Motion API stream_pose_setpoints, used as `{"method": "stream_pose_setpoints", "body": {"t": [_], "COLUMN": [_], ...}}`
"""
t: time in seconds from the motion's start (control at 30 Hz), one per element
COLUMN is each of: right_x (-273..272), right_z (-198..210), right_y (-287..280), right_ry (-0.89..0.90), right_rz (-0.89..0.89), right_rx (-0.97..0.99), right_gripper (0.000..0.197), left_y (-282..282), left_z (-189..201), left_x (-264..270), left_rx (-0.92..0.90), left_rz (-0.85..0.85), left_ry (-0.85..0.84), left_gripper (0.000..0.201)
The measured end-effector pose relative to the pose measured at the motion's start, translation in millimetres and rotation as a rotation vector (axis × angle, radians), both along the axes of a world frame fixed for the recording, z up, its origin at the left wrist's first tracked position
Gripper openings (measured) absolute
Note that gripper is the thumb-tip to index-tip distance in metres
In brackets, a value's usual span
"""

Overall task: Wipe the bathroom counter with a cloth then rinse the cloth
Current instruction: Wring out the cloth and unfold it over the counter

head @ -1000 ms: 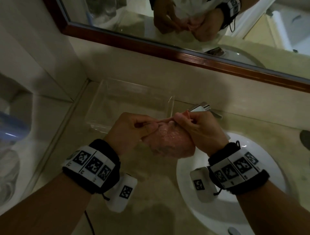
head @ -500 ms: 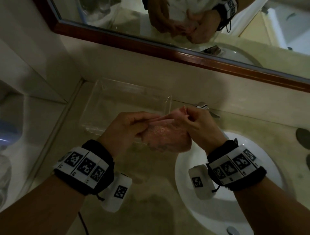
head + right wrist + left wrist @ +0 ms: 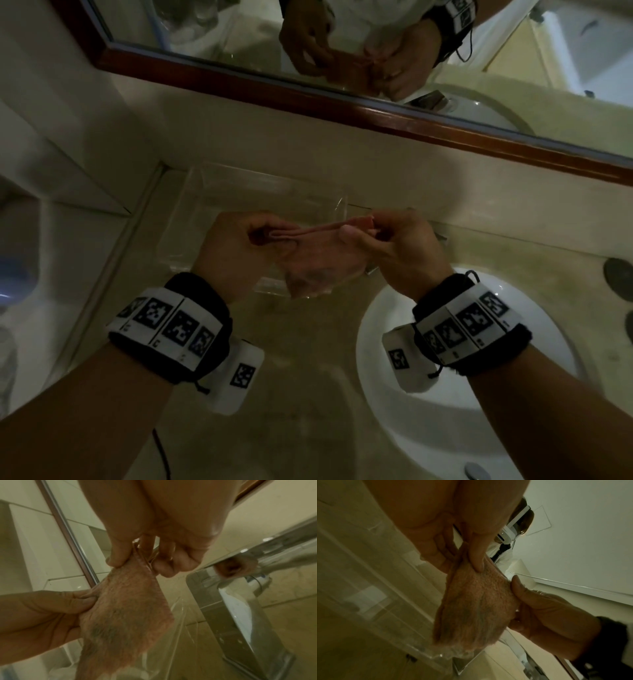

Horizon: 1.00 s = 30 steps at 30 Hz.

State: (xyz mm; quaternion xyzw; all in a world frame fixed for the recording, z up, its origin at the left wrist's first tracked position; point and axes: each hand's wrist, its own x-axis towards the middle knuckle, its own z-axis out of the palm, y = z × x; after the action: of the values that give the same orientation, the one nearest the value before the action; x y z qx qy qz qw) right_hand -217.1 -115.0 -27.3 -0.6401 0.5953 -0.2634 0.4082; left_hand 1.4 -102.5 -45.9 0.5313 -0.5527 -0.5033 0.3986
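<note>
- Your left hand (image 3: 239, 250) & right hand (image 3: 404, 250) each pinch the pink cloth (image 3: 322, 263), held above the counter (image 3: 301, 359), sink (image 3: 383, 404) at 4 o'clock.
- Cloth looks soiled; wiping prob. done, rinse not yet.

A clear tray (image 3: 212, 212) sits on the counter against the back wall, left of the sink. A wood-framed mirror (image 3: 376, 113) hangs above. A chrome faucet (image 3: 231, 601) stands behind the white basin, beside the tray.
</note>
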Motion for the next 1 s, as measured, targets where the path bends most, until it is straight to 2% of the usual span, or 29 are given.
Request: {"method": "stream_pose_setpoints", "body": {"t": [0.17,0.23,0.3,0.37,0.43,0.57,0.63,0.73,0.8,0.87,0.93,1.0], "right_x": [10,16,18,19,21,26,27,29,30,32,36,38], "right_z": [7,7,5,0,-9,-28,-30,-26,-23,-23,-24,-25], "right_y": [-18,-23,-26,-25,-19,-1,8,18,23,26,31,34], "right_ry": [0.029,-0.012,-0.083,-0.049,0.12,0.605,0.687,0.746,0.794,0.81,0.809,0.762], "right_rz": [-0.037,-0.053,-0.057,-0.032,0.041,0.328,0.443,0.545,0.544,0.509,0.517,0.562], "right_rx": [-0.151,-0.188,-0.195,-0.212,-0.191,-0.053,-0.1,-0.137,-0.185,-0.25,-0.287,-0.26], "right_gripper": [0.009,0.003,0.004,0.01,0.014,0.015,0.023,0.038,0.047,0.05,0.051,0.051], "left_y": [-18,-26,-31,-33,-29,-17,-14,-13,-11,-8,-2,1], "left_z": [7,13,15,12,5,-10,-14,-16,-16,-15,-15,-16], "left_x": [5,8,12,17,21,21,20,17,15,11,8,8], "left_rx": [-0.09,-0.14,-0.159,-0.131,-0.083,0.063,0.132,0.127,0.037,-0.058,-0.061,-0.035], "left_rz": [0.107,0.144,0.154,0.136,0.082,-0.242,-0.376,-0.397,-0.368,-0.376,-0.454,-0.518], "left_ry": [-0.106,-0.123,-0.151,-0.16,-0.23,-0.698,-0.827,-0.879,-0.914,-0.874,-0.802,-0.801], "left_gripper": [0.028,0.025,0.019,0.021,0.026,0.021,0.022,0.034,0.05,0.056,0.054,0.041]}}
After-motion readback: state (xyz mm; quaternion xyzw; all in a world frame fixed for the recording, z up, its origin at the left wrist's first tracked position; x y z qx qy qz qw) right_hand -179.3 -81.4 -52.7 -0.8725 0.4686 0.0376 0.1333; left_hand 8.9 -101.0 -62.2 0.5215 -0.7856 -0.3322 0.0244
